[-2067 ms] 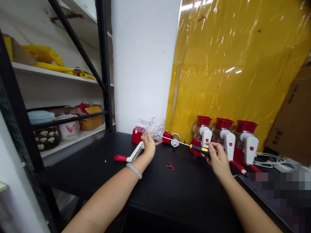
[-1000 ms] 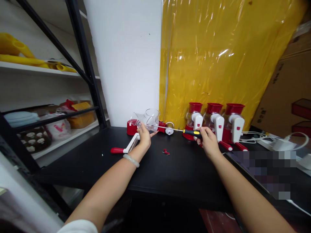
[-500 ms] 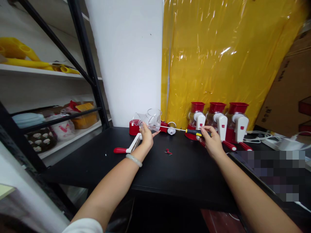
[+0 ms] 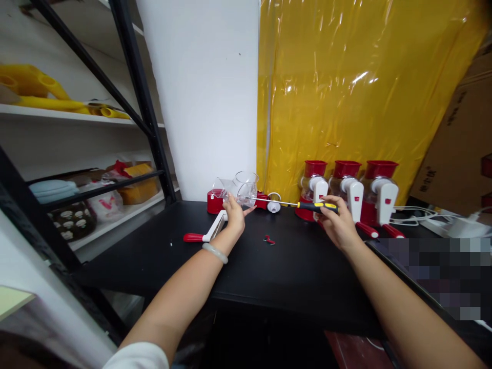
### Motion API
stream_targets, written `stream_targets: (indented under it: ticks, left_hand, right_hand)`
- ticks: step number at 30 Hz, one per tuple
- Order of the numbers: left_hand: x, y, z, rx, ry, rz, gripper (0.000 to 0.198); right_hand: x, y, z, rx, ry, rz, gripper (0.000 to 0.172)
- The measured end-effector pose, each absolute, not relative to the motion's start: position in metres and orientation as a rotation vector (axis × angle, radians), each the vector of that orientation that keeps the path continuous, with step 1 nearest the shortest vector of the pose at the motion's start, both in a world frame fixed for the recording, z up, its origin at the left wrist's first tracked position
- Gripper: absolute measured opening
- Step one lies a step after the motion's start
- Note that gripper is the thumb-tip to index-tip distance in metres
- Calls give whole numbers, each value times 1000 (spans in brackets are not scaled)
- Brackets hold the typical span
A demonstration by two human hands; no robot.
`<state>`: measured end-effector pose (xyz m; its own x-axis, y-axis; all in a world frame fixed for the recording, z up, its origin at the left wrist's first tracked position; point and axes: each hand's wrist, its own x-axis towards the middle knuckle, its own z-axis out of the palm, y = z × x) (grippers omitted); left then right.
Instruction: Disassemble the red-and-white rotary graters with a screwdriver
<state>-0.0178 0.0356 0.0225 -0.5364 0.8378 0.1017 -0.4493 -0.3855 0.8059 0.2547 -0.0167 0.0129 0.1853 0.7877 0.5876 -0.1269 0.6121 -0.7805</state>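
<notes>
My left hand [image 4: 233, 214] is closed round a clear plastic housing [image 4: 246, 180] with a round tube opening, held above the table. In my right hand [image 4: 336, 221] is a screwdriver [image 4: 315, 206] with a black and yellow handle, gripped by the fingers. Its long shaft points left, and the tip meets the clear housing; what it touches there is too small to make out. Below my left hand lies a white crank arm [image 4: 216, 225] with a red handle. Small red parts and screws [image 4: 269, 240] rest on the table between my hands.
Behind the housing are a red base [image 4: 214, 203] and a white round part [image 4: 273, 206]. Several red and white hand-crank grinders [image 4: 348, 189] stand at the right. Beyond them lie white cables [image 4: 411, 215] and a dark flat device [image 4: 403, 271]. Shelves [image 4: 88, 120] line the left.
The screwdriver handle has turned in my right hand, and its fingers have shifted, opening out a little. The left hand still holds the housing. The whole view has shifted slightly.
</notes>
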Motion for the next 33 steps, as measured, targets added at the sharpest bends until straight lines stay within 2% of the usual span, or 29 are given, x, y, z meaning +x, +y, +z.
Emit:
stream_targets:
  ticks: [3,6,10,12,17,19,23,26,30,33]
  left_hand:
    - [-18,34,23,659,949,1992,53]
    - [-18,33,24,662,955,1988,53]
    - [-18,33,23,685,970,1975,49]
    - [-17,32,23,682,962,1969,49]
    - [-16,31,23,685,974,1980,54]
    - [-15,30,23,692,985,1978,56]
    - [-14,28,24,694,982,1984,56]
    - [-14,28,24,691,968,1990,54]
    - [-14,28,22,704,982,1992,55]
    - [-13,27,23,714,997,1976,55]
  right_hand:
    - [254,-19,15,-543,-1181,851,41]
    - [256,-21,15,-716,-1221,712,33]
    - [256,-19,13,-928,-1239,582,38]
    - [255,-18,14,-799,-1193,663,36]
    - [255,-20,16,-570,-1160,860,44]
    - [256,-22,15,-667,-1179,782,37]
    - [257,-22,14,-941,-1252,626,44]
    - [254,-21,15,-809,-1171,720,39]
    - [253,-20,17,-576,-1100,870,46]
    - [256,-20,16,-647,-1114,766,33]
